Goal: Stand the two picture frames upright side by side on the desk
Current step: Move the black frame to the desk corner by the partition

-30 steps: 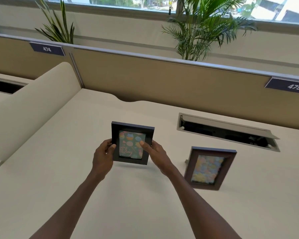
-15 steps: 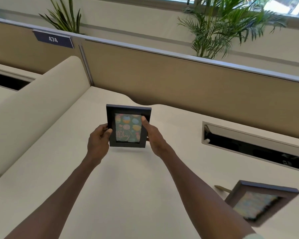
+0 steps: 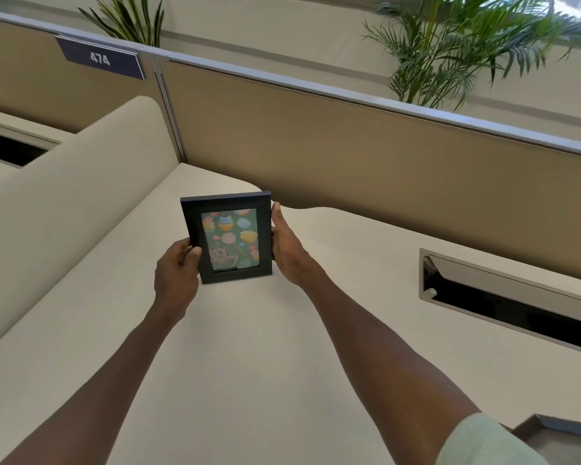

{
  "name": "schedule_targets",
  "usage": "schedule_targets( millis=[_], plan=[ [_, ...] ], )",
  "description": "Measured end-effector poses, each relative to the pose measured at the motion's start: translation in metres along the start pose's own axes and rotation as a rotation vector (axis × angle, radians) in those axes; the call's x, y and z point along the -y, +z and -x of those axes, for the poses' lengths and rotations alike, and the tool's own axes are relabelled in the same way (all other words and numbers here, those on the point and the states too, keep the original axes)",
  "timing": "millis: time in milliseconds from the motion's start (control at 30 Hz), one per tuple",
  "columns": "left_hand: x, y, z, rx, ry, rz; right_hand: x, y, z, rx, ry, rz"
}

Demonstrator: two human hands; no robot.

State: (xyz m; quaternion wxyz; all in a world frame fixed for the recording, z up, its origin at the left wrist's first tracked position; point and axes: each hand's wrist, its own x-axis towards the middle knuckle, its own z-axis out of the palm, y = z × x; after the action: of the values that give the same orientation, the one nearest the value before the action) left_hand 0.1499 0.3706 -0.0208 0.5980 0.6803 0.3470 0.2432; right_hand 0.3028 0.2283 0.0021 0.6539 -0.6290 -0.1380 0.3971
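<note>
While each hand (image 3: 176, 273) (image 3: 287, 251) grips its side, the black frame (image 3: 229, 237) stands upright.

Bare forearms, left hand (image 3: 176, 275) and right hand (image 3: 287, 251) ungloved; pale mint short sleeve (image 3: 483, 443) on right arm, possibly ribbed knit

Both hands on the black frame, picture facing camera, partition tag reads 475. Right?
Not quite. In the head view the tag reads 474, not 475. The rest holds: left hand and right hand grip the black frame by its sides, picture facing the camera.
</note>
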Motion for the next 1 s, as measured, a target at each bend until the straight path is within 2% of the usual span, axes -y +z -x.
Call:
schedule_targets(
  millis=[700, 900, 1000],
  plan=[
    [0.001, -0.009, -0.004, -0.029, -0.037, -0.024, -0.012, 0.013, -0.015, -0.032, 0.052, 0.002],
    [-0.004, -0.012, 0.003, -0.031, -0.05, -0.066, -0.007, 0.013, 0.001, -0.114, 0.083, 0.054],
    [-0.006, -0.013, 0.012, -0.118, -0.089, -0.078, -0.004, 0.012, 0.015, -0.242, 0.07, 0.078]
  ],
)
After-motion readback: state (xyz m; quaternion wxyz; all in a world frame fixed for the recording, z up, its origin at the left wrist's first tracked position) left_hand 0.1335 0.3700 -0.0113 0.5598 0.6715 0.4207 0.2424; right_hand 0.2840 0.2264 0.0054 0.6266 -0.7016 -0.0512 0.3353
